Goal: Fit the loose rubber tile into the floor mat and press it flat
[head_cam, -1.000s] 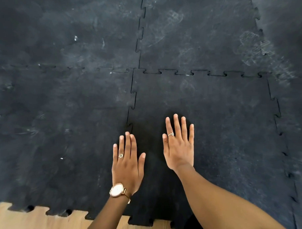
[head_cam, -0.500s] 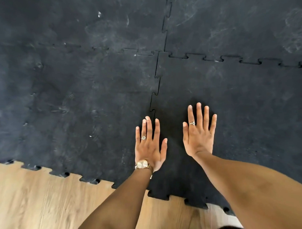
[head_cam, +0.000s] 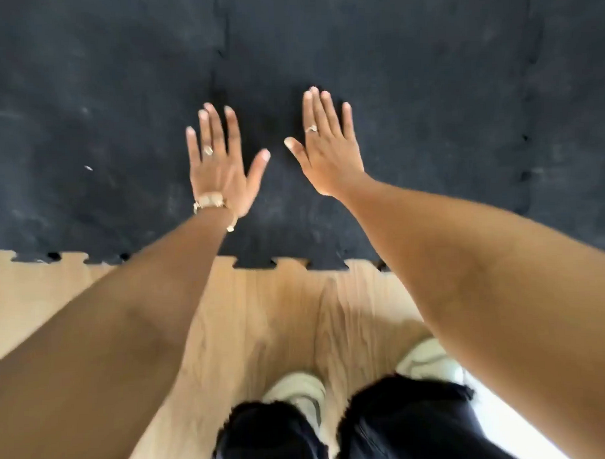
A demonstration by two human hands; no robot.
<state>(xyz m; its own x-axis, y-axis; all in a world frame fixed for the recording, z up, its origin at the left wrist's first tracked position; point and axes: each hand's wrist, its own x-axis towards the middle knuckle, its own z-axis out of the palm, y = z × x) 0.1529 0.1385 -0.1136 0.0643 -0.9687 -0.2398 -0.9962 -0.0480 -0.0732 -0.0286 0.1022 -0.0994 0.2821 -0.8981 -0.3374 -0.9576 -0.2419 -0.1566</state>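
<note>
The black rubber tile lies in the floor mat, its jigsaw edges meeting the neighbours at a left seam and a right seam. My left hand, with a ring and a gold watch, is spread flat over the left seam. My right hand, also ringed, is open with fingers together over the tile's left part. Neither hand holds anything. Motion blur hides whether the palms touch the rubber.
The mat's toothed front edge borders a light wooden floor. My knees in black trousers and pale shoes are at the bottom of the view.
The view has tilted down and back, so the wooden floor, knees and shoes now show. Both hands have their thumbs spread wider and sit nearer the mat's front edge.
</note>
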